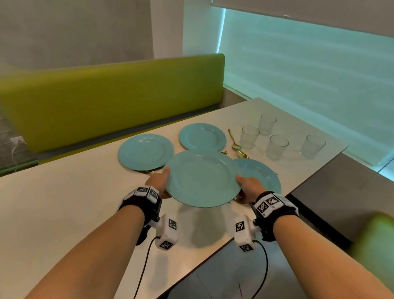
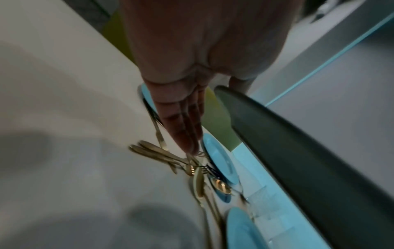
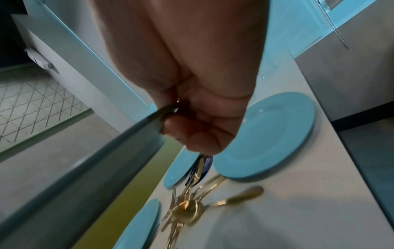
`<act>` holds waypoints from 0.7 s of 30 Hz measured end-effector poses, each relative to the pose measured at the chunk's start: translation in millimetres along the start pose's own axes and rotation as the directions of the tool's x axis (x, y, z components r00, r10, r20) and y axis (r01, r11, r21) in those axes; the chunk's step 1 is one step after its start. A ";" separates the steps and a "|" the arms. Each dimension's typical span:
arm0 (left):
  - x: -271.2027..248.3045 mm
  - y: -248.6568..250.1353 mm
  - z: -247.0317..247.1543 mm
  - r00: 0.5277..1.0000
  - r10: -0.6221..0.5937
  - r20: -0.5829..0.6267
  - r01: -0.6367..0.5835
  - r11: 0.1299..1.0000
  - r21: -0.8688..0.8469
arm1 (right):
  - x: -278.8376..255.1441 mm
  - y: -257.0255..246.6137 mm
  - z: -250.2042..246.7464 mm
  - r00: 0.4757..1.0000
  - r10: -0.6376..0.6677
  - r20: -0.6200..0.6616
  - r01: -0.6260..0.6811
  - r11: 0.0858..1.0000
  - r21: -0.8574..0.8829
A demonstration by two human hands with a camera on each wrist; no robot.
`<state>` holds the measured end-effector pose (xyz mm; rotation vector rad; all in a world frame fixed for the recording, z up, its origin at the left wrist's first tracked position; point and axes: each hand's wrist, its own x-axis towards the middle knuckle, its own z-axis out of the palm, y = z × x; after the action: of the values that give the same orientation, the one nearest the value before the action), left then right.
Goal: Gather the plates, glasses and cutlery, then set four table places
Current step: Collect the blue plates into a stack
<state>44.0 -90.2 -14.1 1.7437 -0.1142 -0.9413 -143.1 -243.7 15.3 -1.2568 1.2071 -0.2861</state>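
Note:
Both hands hold one blue plate (image 1: 201,178) up off the white table (image 1: 55,219). My left hand (image 1: 160,180) pinches its left rim, thumb on top and straight fingers (image 2: 183,131) beneath the dark underside (image 2: 298,160). My right hand (image 1: 248,183) grips the right rim with fingers (image 3: 202,131) curled under it. Three more blue plates lie flat: back left (image 1: 145,151), back middle (image 1: 202,137), and right (image 1: 261,175), partly hidden by the held one. Gold cutlery (image 3: 187,208) lies piled below the held plate. Several clear glasses (image 1: 277,146) stand at the right.
A green bench back (image 1: 107,102) runs along the table's far side, and a green seat (image 1: 388,252) sits at the near right. A window with blinds (image 1: 315,81) borders the right. The table's right edge (image 1: 311,178) runs just past the plates.

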 end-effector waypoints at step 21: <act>58.4 80.7 121.8 0.963 0.053 -0.263 0.000 0.980 0.197 | 149.0 3.6 -140.4 0.973 0.082 -0.214 -0.204 0.736 -0.646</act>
<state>35.5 -245.1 12.3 2.0306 -0.0547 -0.6843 -196.9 -432.1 -44.3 -1.7650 1.6284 0.1890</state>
